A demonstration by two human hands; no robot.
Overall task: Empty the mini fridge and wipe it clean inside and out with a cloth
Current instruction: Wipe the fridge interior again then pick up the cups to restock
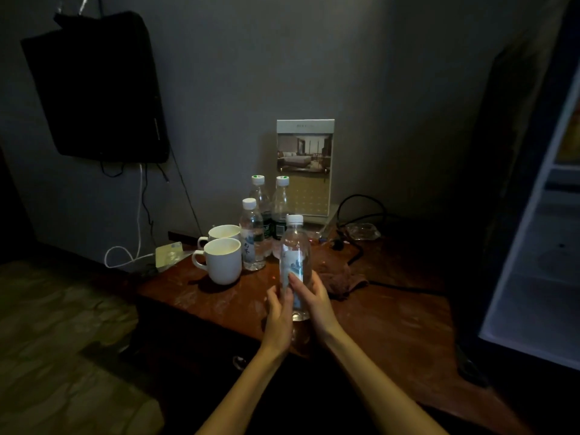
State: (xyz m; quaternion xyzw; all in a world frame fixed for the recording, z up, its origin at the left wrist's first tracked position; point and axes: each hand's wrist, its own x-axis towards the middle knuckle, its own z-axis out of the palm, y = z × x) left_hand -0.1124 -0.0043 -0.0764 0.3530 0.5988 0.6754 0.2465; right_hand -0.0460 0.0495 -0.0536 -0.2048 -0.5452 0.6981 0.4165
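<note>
Bottle [295,255] of water, upright over the near edge of the table [392,312], sits between both hands. The right hand [315,298] curls round its lower half, and the left hand [277,312] lies against its left side, fingers nearly straight. A brown cloth [342,282] lies just behind. Three more bottles [252,237] and two mugs [221,262] stand further left. The fridge [533,262] stands open at right.

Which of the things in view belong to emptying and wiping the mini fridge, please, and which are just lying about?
Job: open white-lined mini fridge; clear plastic water bottle gripped by the right hand, left hand touching it; three more clear bottles on the wooden table; crumpled brown cloth.
Lying about: two white ceramic mugs; clear glass ashtray; upright brochure card; black wall television.
</note>
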